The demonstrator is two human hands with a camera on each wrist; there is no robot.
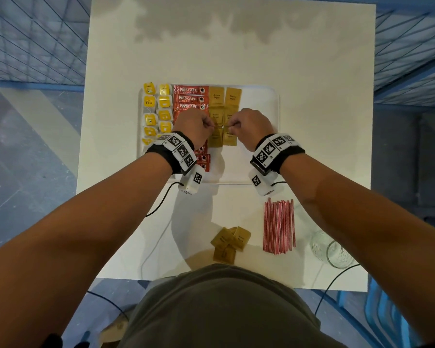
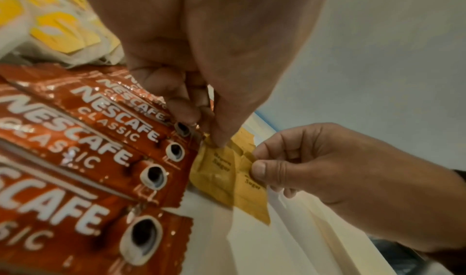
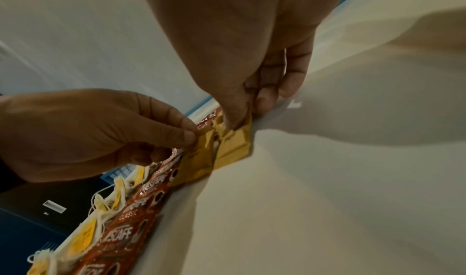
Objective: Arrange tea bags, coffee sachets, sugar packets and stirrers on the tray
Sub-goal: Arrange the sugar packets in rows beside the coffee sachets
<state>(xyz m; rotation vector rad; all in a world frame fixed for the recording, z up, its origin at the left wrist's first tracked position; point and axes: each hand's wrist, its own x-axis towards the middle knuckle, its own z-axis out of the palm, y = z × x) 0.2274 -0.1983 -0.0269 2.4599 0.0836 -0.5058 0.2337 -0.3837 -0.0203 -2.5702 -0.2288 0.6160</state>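
The left hand (image 2: 201, 46) comes down from the top of the pic, and its thumb tip pinches the top edge of a brown sugar packet (image 2: 216, 177). From the right side the right hand (image 2: 335, 171) pinches the top corner of a 2nd sugar packet (image 2: 252, 197), which lies just beside the 1st and touches it. Left of them, red coffee sachets (image 2: 83, 159) lie in an overlapping row. Behind these, at top left, are blurred yellow tea bags (image 2: 58, 30). All are on a white tray (image 2: 290, 245).
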